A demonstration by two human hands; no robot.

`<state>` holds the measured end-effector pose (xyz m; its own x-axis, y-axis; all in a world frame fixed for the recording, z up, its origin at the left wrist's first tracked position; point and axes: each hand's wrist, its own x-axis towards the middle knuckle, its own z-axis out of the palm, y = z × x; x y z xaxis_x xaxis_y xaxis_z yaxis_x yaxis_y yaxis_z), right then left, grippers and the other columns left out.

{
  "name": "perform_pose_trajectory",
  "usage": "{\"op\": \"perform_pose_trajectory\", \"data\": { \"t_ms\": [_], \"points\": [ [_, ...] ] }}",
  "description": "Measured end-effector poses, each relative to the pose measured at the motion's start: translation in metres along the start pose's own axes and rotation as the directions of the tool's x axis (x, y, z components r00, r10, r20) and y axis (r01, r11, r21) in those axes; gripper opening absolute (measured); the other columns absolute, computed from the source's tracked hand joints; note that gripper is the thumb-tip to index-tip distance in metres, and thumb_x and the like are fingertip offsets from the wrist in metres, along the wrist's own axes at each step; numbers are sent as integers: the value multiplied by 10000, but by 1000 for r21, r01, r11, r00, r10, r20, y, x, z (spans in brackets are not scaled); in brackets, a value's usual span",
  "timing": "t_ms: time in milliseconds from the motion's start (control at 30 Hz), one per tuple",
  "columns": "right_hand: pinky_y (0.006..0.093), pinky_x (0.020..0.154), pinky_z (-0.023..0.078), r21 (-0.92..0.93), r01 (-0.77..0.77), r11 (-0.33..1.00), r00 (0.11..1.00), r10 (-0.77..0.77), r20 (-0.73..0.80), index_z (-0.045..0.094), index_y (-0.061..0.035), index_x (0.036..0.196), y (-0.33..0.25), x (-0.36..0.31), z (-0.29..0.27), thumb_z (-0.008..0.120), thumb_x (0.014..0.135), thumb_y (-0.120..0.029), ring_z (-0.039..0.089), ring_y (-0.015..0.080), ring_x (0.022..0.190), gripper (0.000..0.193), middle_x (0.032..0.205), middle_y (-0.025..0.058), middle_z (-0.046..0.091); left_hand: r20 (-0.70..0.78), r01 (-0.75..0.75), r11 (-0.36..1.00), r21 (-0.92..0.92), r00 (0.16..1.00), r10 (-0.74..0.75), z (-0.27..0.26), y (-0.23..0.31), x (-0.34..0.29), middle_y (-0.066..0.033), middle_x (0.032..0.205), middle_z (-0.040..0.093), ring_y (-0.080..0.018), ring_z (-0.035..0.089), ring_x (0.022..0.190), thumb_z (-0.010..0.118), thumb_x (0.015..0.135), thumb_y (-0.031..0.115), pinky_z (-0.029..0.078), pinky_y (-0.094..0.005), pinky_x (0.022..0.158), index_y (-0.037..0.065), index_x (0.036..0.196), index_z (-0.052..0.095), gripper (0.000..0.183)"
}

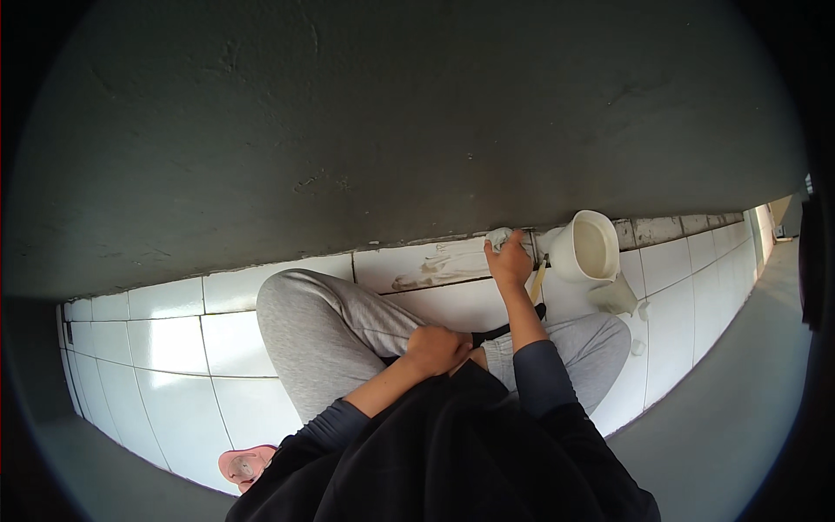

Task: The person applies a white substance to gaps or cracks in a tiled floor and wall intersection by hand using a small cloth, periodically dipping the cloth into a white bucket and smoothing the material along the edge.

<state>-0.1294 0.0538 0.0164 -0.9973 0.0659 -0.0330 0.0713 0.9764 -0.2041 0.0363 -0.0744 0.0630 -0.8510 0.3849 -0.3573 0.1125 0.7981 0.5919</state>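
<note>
- Dark grey wall (391,130), filling the upper part of the view, its paint marked with scratches and small pale specks.
- White tiles (165,391) at the left, glossy and laid in rows, with dark grout lines (211,377) between them; a bright patch of light lies across several.
- Pink slipper (233,464) at the lower left, partly hidden, its pale insole showing.
- Two small, pale, translucent pieces (637,347) on the tiling at the right, near each other but apart; their kind cannot be told.
- Smooth grey floor (704,409) at the lower right, bordering the tiles along a curved edge.
- Dark object (811,261) at the far right rim, too dim to identify.
</note>
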Motion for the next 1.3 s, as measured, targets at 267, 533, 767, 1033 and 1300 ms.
{"op": "perform_pose_trajectory", "data": {
  "t_ms": [267,533,767,1033,1300],
  "points": [
    [392,605,515,84,212,974,976,-215,21,347,-13,1013,-52,-31,21,670,709,-363,636,307,672,565,762,163,634,-8,-11,999,-34,1000,11,-2,0,-1,-101,701,628,-288,617,689,408,866,356,475,-427,591,190,871,634,281],
    [385,574,511,-22,3,1000,1000,-3,-23,354,11,1049,-16,-7,6,666,715,-375,634,300,636,598,710,139,636,-5,-12,999,-30,1000,12,-1,1,1,-111,724,633,-300,617,692,407,863,370,480,-430,600,176,891,642,306],
    [406,625,505,103,194,976,979,-199,41,335,5,1067,-61,-32,24,647,731,-388,631,340,689,604,726,183,629,59,15,999,36,998,-17,2,0,4,-114,727,634,-296,620,696,404,863,377,486,-420,600,176,922,646,320],
    [393,559,507,-1,-4,1000,1000,4,-4,364,-18,993,-5,1,5,653,724,-395,631,306,627,546,687,143,633,5,3,999,-33,1000,-3,2,-1,1,-113,722,633,-292,620,694,411,859,366,487,-417,602,170,896,647,308],
    [395,580,515,113,190,975,980,-196,46,353,-16,1010,-59,-36,26,666,711,-383,637,315,652,567,697,143,636,50,34,999,15,998,-34,-1,1,2,-111,720,632,-291,620,700,413,859,365,487,-419,605,155,847,649,316]
  ]
}}
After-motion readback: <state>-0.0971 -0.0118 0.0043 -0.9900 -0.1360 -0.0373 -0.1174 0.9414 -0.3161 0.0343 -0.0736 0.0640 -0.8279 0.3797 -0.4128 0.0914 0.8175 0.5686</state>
